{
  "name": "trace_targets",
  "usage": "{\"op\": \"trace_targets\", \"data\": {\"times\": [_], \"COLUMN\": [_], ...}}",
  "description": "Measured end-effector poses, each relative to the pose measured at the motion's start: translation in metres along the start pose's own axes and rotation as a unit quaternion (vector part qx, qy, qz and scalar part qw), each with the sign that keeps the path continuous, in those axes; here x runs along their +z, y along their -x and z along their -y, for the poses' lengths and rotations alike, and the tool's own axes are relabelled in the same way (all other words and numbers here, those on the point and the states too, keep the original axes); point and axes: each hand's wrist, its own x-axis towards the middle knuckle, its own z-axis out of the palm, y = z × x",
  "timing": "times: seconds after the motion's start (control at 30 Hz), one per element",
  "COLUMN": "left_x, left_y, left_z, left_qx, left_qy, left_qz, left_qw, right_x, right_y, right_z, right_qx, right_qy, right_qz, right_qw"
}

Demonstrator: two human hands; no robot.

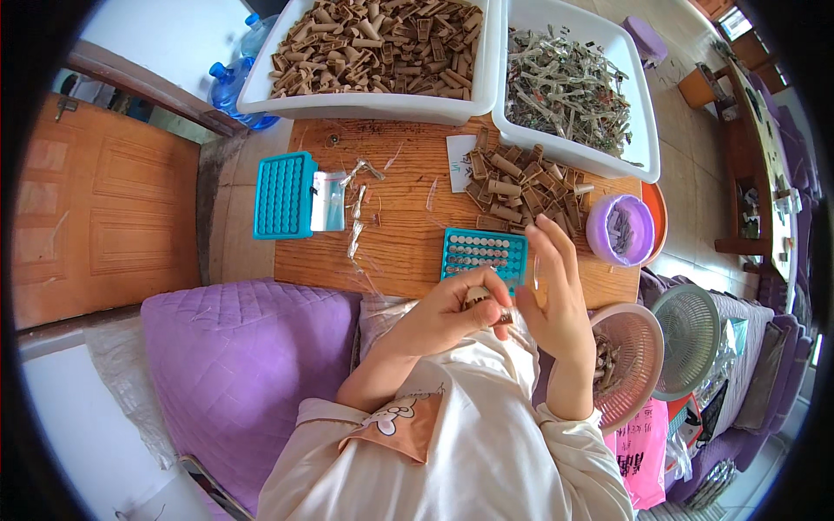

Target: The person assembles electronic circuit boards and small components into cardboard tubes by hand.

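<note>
My left hand (pixel 447 311) is closed around a small brown plastic casing (pixel 499 313), held low in front of my body; the fingers hide part of it. Beside it, my right hand (pixel 560 308) is raised with its fingers stretched out and apart. Just beyond both hands lies a teal tray (pixel 518 252) with rows of small round silvery discs (pixel 476 251) in it. Farther back, a loose heap of brown plastic casings (pixel 521 187) covers part of the wooden table (pixel 400 234).
Two white tubs stand at the back, one of brown casings (pixel 382 52), one of wired parts (pixel 569 91). A purple bowl (pixel 599 234) is at the right. A second teal tray (pixel 283 195) sits left, near loose wires (pixel 356 213). A pink basket (pixel 647 382) is beside my right arm.
</note>
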Motion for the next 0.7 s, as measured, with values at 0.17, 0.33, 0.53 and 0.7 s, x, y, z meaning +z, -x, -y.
{"op": "trace_targets", "data": {"times": [0.17, 0.33, 0.53, 0.7], "left_x": [-0.011, -0.011, -0.015, -0.021], "left_y": [0.002, 0.001, 0.001, 0.000], "left_z": [0.001, 0.001, -0.005, 0.000], "left_qx": [0.032, 0.056, 0.034, 0.045], "left_qy": [-0.056, -0.053, -0.025, -0.080], "left_qz": [-0.081, -0.094, -0.058, -0.035], "left_qw": [0.995, 0.993, 0.997, 0.995], "right_x": [0.001, 0.011, 0.011, 0.013], "right_y": [0.007, 0.009, 0.011, 0.013], "right_z": [0.005, 0.008, 0.007, 0.005], "right_qx": [-0.089, -0.089, -0.036, -0.029], "right_qy": [-0.187, -0.121, -0.122, -0.141], "right_qz": [0.054, -0.027, -0.039, -0.032], "right_qw": [0.977, 0.988, 0.991, 0.989]}}
